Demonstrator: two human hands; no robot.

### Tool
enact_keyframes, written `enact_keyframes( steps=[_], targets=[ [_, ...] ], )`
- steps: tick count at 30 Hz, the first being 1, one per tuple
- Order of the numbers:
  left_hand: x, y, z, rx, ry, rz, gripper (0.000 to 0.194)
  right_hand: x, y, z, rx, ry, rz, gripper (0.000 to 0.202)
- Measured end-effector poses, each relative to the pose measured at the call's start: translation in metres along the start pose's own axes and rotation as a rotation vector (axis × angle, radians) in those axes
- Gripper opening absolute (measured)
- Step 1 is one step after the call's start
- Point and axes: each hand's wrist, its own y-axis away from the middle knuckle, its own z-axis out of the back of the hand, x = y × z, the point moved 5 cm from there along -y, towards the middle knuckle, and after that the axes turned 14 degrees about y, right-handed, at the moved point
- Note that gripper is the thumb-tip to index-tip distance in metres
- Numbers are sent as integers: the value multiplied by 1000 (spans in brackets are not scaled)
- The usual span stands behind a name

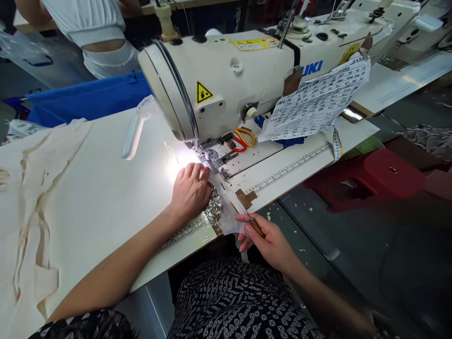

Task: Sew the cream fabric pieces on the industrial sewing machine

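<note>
The person sits at a JUKI sewing machine (226,80) w/ a strip of white fabric (229,207) running from the needle area (204,154) back toward the near edge of the surface (106,188). The left hand (190,190) lies flat, palm down, fingers together and pressed on the fabric just beside the presser foot, partly covering a shiny patterned patch (214,207). The right hand (270,242) is at the surface's near edge, its grip pinching the fabric's tail together w/ a thin pointed tool w/ a brown handle (254,226).

Judging by this, the step is feeding the strip under the needle. To do it well: the left hand should keep even downward pressure and stay clear of the needle, fingertips look v. close to it. The right hand should keep the tail lightly taut and in line w/ the seam, not pulling sideways, or the stitch line will drift. The tool tip, not a finger, is best for nudging the edge near the foot.

Behind the needle lie scissors w/ red and yellow handles (243,139); a printed paper sheet (318,101) is taped to the machine; cream cloth (28,197) is piled at left. Another person stands at the far side, top left.
</note>
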Motion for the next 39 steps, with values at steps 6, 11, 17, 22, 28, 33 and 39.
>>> enact_keyframes(
  steps=[6,11,17,22,28,33,39],
  targets=[
    [13,-3,-2,-50,40,12,38,-1,-3,3,7,64,43,46],
    [29,-8,-6,-50,85,1,40,6,-10,0,32,58,63,43],
    [27,-4,-3,-75,52,-22,43,12,-15,-1,38,83,91,43],
    [13,3,-2,-87,46,-53,41,11,-11,-1,54,146,101,40],
    [0,7,-4,-75,41,-116,43,8,-12,2,39,162,105,38],
    [-1,9,-6,-79,34,-145,43,17,-16,2,13,219,135,34],
    [0,9,-8,-58,87,-128,43,25,-22,4,-1,246,162,32]
  ],
)
